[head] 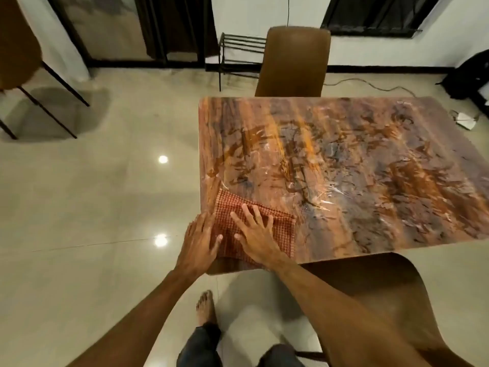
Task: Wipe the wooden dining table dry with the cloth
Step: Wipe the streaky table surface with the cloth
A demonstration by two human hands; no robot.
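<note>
Table glossy wood w/ streaks; cloth woven checked.

We see the wooden tabletop streaked with wet smears. At its seven o'clock corner lies a red checked cloth. The right hand presses flat on it, fingers spread; the left hand lies flat on the cloth's edge beside it. A brown chair stands at twelve o'clock.

Both arms reach forward; left hand and right hand lie flat (fingers spread)
</note>
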